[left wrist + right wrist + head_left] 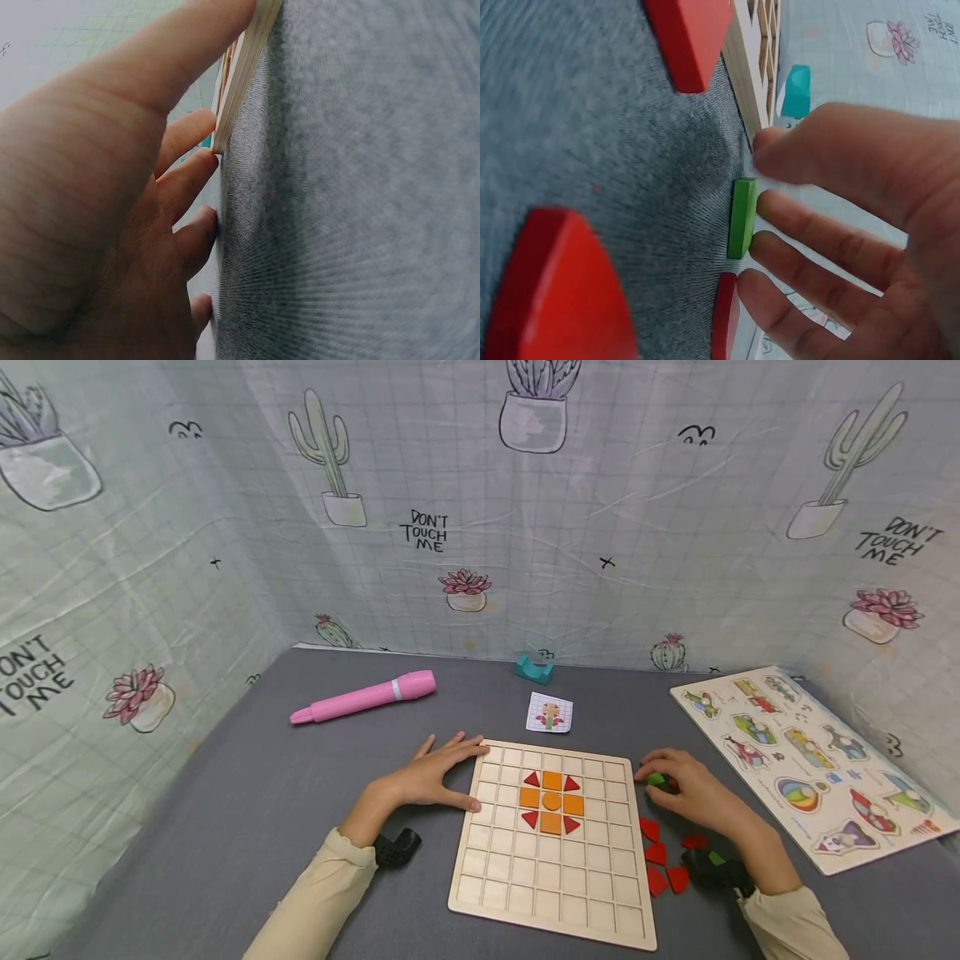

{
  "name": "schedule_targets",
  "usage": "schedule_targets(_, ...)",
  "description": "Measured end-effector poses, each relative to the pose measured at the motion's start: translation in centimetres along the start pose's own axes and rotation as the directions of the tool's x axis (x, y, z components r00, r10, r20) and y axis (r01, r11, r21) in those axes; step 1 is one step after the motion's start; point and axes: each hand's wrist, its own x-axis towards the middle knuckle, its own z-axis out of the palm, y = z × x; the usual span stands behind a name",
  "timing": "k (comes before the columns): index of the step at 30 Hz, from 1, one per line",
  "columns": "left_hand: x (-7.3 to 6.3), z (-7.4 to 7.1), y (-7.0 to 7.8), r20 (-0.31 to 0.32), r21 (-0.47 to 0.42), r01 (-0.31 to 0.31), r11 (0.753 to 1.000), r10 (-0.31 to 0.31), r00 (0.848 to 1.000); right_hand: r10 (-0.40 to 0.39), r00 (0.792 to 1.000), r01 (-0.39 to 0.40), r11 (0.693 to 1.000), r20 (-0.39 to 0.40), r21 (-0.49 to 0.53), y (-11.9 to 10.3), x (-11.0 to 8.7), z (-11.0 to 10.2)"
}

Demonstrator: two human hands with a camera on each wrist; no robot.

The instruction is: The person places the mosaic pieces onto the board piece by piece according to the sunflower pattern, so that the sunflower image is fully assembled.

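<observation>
A square wooden grid board (510, 868) lies on the grey table. Orange squares round an orange circle (552, 801) form a cross on it, with small red triangles at the corners. My left hand (426, 778) spreads its fingers at the board's left edge, thumb and index fingertip on the rim. Beyond the right edge, my right hand (693, 789) reaches down over a green piece (742, 219). Its fingertips are right at that piece, while the thumb stands apart, near the board's corner. A red piece (724, 319) lies beside the green one.
Several red pieces (656, 854) lie right of the board, with another green piece near the right wrist. A pattern card (550, 713), a teal holder (534, 670) and a pink pen-shaped object (363, 698) are behind. At right leans a picture puzzle board (780, 785).
</observation>
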Motion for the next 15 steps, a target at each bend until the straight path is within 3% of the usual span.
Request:
schedule_targets(6, -0.05, -0.16, 0.04, -0.003, -0.010, -0.004, 1.000, 0.004, 1.000, 0.031, 0.998, -0.031, 0.999, 0.046, -0.017, 0.17, 0.05, -0.22)
schedule_targets(15, -0.10, -0.13, 0.08, 0.003, -0.008, -0.003, 1.000, 0.003, 1.000, -0.064, 0.998, 0.063, 0.998, -0.017, -0.029, 0.79, -0.04, -0.10)
